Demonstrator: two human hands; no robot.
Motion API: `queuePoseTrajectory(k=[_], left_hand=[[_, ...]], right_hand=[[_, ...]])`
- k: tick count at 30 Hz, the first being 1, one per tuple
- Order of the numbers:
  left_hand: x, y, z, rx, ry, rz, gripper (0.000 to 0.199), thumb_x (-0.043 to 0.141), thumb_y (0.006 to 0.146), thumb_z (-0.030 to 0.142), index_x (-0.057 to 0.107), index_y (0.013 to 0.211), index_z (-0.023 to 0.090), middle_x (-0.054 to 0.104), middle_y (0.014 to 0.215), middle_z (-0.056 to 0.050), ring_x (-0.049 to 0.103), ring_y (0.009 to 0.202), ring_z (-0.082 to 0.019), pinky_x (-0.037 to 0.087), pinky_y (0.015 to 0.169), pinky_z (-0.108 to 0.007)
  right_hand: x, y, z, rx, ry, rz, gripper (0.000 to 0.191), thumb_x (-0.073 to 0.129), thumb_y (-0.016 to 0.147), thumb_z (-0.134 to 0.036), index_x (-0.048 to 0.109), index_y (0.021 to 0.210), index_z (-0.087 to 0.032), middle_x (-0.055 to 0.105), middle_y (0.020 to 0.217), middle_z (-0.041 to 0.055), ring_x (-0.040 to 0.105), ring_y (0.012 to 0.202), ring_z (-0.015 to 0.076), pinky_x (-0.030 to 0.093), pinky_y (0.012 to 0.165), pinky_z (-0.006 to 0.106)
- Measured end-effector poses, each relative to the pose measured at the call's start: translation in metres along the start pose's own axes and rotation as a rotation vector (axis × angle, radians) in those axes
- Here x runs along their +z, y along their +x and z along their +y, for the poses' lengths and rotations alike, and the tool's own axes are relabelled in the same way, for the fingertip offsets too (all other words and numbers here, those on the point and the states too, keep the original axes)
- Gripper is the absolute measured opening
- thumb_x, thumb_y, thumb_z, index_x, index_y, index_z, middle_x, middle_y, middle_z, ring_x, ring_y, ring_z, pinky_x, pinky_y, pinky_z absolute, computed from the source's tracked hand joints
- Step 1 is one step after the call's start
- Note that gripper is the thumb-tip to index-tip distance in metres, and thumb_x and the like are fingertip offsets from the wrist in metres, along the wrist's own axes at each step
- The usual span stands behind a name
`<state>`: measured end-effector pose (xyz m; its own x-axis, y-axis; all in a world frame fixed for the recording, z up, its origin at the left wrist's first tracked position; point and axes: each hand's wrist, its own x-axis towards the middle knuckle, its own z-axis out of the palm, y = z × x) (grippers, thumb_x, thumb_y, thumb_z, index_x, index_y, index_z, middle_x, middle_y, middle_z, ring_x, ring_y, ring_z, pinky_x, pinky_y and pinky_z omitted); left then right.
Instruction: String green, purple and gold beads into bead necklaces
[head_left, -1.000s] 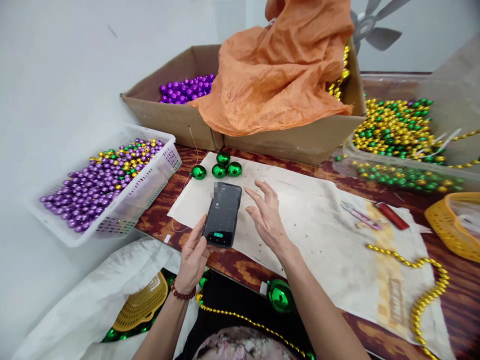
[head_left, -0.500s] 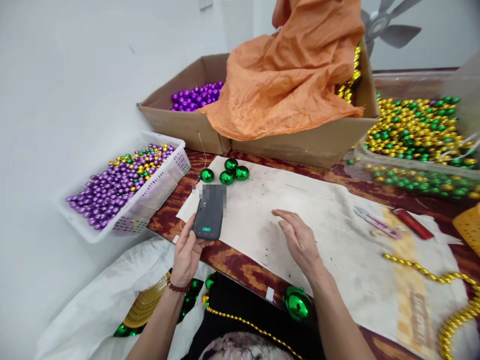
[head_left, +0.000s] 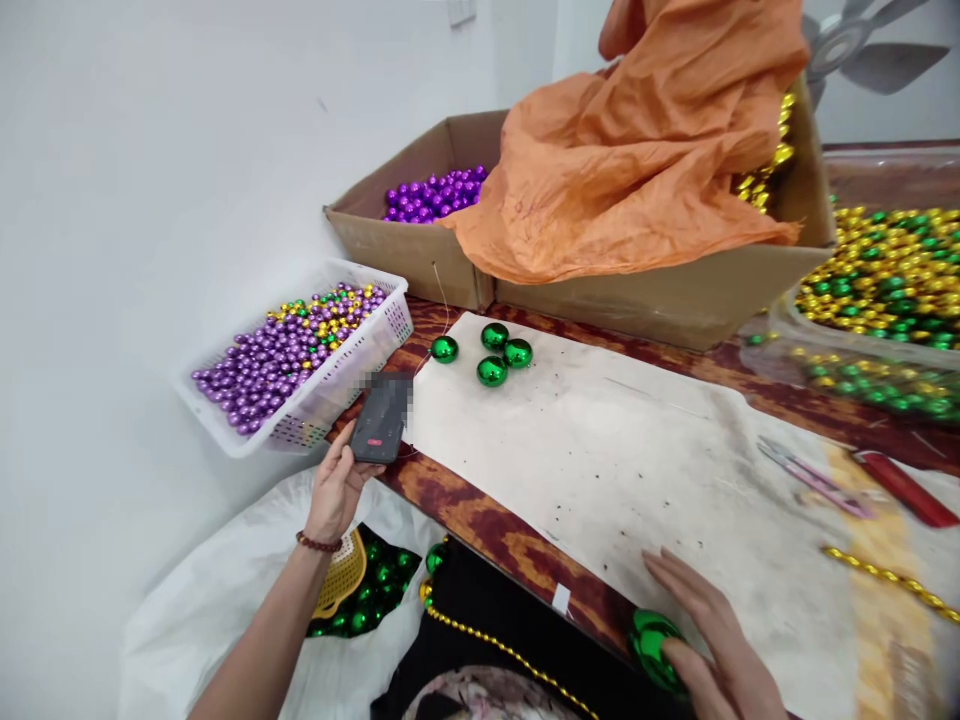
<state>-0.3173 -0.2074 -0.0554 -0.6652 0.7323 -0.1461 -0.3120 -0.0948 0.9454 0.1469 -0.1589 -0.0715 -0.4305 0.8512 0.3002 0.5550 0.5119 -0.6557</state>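
Note:
My left hand point(head_left: 339, 486) is closed around a smartphone point(head_left: 381, 425), holding it tilted at the left end of the table. A small red button shows on its dark screen, and part of the phone is pixelated. At the table's front edge lies a big shiny green ball point(head_left: 654, 645). My right hand point(head_left: 712, 640) is over its right side, thumb against the ball and fingers stretched out over the white cloth. Several green balls point(head_left: 492, 370) sit on the cloth's far left corner. A gold bead string point(head_left: 495, 641) hangs across my lap, with a smaller green ball point(head_left: 436, 558) near its end.
A white basket point(head_left: 262, 430) of mostly purple beads stands left. Behind are a cardboard box point(head_left: 660, 300) under orange cloth point(head_left: 600, 190) and a clear bin point(head_left: 795, 320) of gold and green beads. Snips point(head_left: 814, 478), a red-handled tool point(head_left: 904, 488) and gold beads point(head_left: 892, 580) lie right.
My right hand has moved down and right from above the cloth to the green ball. My left hand has shifted left with the phone, whose green button has given way to a red one.

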Motion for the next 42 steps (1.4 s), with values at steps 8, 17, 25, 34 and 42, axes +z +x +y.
queuePoseTrajectory(k=[8, 17, 25, 34, 42], left_hand=[[-0.021, 0.009, 0.003, -0.04, -0.01, -0.009, 0.058, 0.083, 0.078, 0.04, 0.066, 0.131, 0.025, 0.078, 0.106, -0.008, 0.075, 0.079, -0.022, 0.064, 0.07, -0.038], [-0.038, 0.014, -0.003, 0.0, 0.283, 0.133, 0.067, 0.08, 0.076, 0.049, 0.064, 0.133, 0.018, 0.075, 0.114, -0.011, 0.071, 0.074, -0.018, 0.062, 0.062, -0.031], [-0.039, 0.02, -0.008, 0.117, 0.6, 0.249, 0.06, 0.066, 0.082, 0.054, 0.067, 0.129, 0.017, 0.064, 0.138, -0.015, 0.065, 0.114, -0.032, 0.059, 0.089, -0.045], [-0.035, 0.008, -0.02, 0.299, 0.824, 0.292, 0.045, 0.057, 0.088, 0.032, 0.063, 0.131, 0.019, 0.06, 0.138, -0.014, 0.053, 0.133, -0.029, 0.037, 0.118, -0.048], [-0.022, -0.012, -0.023, 0.635, 1.167, 0.247, 0.046, 0.045, 0.1, 0.032, 0.052, 0.143, 0.019, 0.059, 0.14, -0.016, 0.044, 0.139, -0.029, 0.028, 0.119, -0.051]], right_hand=[[0.017, -0.012, -0.004, -0.205, -0.189, -0.022, 0.037, 0.054, 0.099, -0.044, 0.061, 0.128, -0.023, 0.071, 0.122, 0.009, 0.066, 0.112, 0.0303, 0.048, 0.093, 0.046], [0.016, -0.007, -0.009, -0.177, -0.187, -0.007, 0.028, 0.049, 0.104, -0.043, 0.062, 0.114, -0.021, 0.073, 0.107, 0.0081, 0.065, 0.094, 0.0257, 0.047, 0.084, 0.04], [0.029, 0.014, -0.022, -0.054, -0.147, -0.019, 0.031, 0.049, 0.104, -0.044, 0.062, 0.12, -0.023, 0.068, 0.111, 0.0084, 0.068, 0.097, 0.0242, 0.054, 0.083, 0.037], [0.051, 0.074, -0.042, 0.185, -0.155, -0.103, 0.05, 0.042, 0.101, -0.056, 0.051, 0.136, -0.021, 0.064, 0.124, 0.0125, 0.071, 0.093, 0.0264, 0.057, 0.072, 0.038], [0.051, 0.096, -0.044, 0.317, -0.256, -0.189, 0.058, 0.039, 0.098, -0.062, 0.05, 0.139, -0.022, 0.059, 0.129, 0.0131, 0.071, 0.09, 0.0275, 0.055, 0.062, 0.036]])
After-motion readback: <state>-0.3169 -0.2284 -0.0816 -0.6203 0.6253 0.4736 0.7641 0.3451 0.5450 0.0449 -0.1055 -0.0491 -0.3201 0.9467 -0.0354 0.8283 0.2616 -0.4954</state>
